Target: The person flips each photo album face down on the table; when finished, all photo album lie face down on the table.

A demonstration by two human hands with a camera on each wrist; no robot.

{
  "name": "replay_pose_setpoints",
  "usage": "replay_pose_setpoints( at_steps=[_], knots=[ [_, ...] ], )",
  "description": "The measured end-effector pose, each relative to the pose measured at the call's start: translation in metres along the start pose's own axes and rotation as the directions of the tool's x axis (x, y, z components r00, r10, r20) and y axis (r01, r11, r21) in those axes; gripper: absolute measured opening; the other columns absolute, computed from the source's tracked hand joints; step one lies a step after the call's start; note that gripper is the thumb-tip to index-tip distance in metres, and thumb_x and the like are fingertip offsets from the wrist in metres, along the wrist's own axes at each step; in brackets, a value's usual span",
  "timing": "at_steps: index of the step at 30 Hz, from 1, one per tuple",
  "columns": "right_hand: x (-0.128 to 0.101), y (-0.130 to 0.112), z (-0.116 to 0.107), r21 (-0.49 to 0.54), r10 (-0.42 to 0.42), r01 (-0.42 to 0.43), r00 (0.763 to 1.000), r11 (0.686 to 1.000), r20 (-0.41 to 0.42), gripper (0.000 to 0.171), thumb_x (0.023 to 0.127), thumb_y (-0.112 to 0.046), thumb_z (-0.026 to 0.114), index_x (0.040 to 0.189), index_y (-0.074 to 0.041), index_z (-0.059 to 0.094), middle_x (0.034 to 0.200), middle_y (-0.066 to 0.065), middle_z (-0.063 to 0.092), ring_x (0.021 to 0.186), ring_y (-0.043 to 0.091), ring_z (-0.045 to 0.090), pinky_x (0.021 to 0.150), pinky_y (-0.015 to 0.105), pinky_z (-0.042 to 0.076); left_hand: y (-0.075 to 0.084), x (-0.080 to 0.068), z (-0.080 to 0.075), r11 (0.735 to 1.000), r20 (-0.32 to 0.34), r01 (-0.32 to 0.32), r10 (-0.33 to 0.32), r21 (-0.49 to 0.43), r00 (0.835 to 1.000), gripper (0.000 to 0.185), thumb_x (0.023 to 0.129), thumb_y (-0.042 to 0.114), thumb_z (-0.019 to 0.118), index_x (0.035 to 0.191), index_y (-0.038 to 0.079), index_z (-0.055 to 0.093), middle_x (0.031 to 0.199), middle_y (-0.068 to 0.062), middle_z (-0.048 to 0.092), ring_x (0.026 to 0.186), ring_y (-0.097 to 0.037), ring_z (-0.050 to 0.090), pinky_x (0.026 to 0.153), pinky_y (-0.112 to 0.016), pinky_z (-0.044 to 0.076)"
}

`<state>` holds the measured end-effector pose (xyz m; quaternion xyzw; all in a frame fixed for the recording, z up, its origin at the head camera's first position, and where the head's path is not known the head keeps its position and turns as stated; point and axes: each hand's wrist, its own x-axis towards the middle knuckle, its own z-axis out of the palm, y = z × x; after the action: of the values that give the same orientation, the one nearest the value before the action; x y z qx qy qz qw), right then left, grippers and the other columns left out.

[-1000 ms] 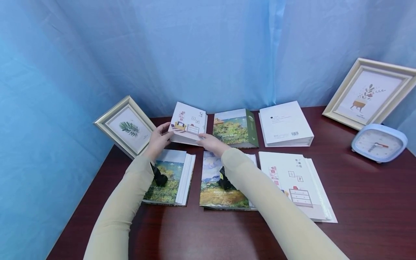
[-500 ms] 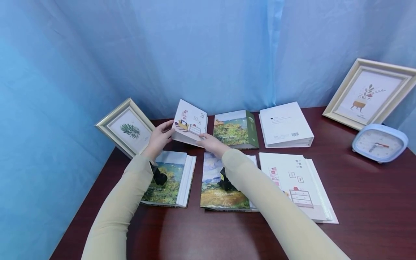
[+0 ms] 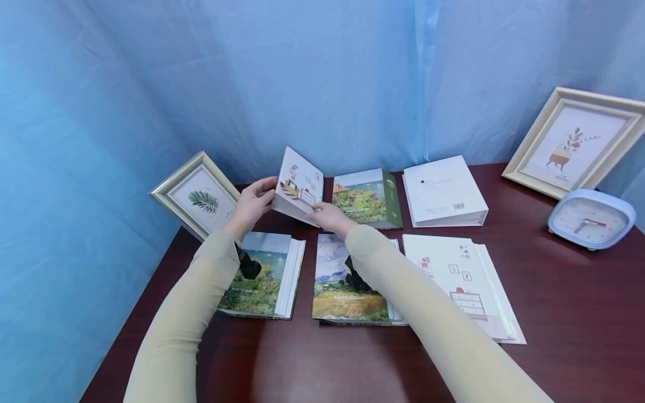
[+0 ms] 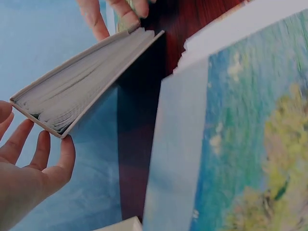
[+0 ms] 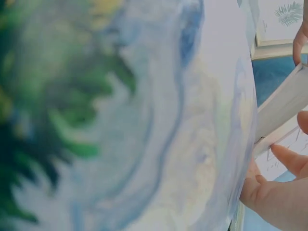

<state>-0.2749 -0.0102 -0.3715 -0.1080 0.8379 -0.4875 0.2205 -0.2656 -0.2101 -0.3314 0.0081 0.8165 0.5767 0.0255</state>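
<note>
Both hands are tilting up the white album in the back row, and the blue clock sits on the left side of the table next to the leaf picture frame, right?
Not quite. The left hand and right hand do tilt up the white album, but the head view shows the blue clock on the right side of the table, below the plant frame. The leaf picture frame stands left.

text: "PHOTO ALBUM" | on: left landscape album (image 3: 257,277), middle landscape album (image 3: 342,282)

A silver-framed leaf print (image 3: 196,195) leans at centre left. A cream-framed plant print (image 3: 574,140) stands upper right, above a pale blue square clock (image 3: 590,219). Five closed photo albums lie across the dark red wooden table (image 3: 579,313).
</note>
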Motion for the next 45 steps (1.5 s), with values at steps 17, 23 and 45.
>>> replay_pose_setpoints(
  at_steps=[17, 23, 45],
  knots=[
    [-0.002, 0.001, -0.005, -0.071, 0.023, -0.022, 1.0, 0.997, 0.002, 0.054, 0.1, -0.033, 0.046, 0.145, -0.005, 0.036, 0.149, 0.014, 0.036, 0.137, 0.031, 0.036, 0.11, 0.044, 0.033, -0.001, 0.013, 0.016, 0.944, -0.132, 0.067, -0.116, -0.324, 0.984, 0.044, 0.102, 0.011, 0.041, 0.146, 0.012, 0.035, 0.148, -0.015, 0.033, 0.136, -0.027, 0.038, 0.102, -0.041, 0.044],
    [-0.003, 0.002, 0.001, -0.086, 0.0, -0.001, 1.0, 0.996, -0.016, 0.051, 0.1, -0.029, 0.046, 0.144, -0.005, 0.038, 0.148, 0.014, 0.039, 0.135, 0.031, 0.038, 0.109, 0.044, 0.035, -0.023, 0.02, 0.022, 0.971, -0.205, 0.182, -0.212, -0.152, 0.956, 0.048, 0.101, 0.012, 0.042, 0.147, 0.006, 0.03, 0.149, -0.019, 0.032, 0.135, -0.029, 0.036, 0.106, -0.044, 0.039],
    [-0.008, 0.004, -0.007, -0.161, -0.008, 0.008, 1.0, 0.987, 0.002, 0.056, 0.098, -0.026, 0.047, 0.148, -0.007, 0.032, 0.153, 0.015, 0.03, 0.14, 0.032, 0.029, 0.113, 0.046, 0.029, -0.031, 0.011, 0.02, 0.925, -0.062, 0.377, -0.374, 0.045, 0.925, 0.042, 0.101, 0.02, 0.04, 0.132, -0.007, 0.048, 0.132, -0.021, 0.052, 0.102, -0.02, 0.053, 0.089, -0.032, 0.045]
  ],
)
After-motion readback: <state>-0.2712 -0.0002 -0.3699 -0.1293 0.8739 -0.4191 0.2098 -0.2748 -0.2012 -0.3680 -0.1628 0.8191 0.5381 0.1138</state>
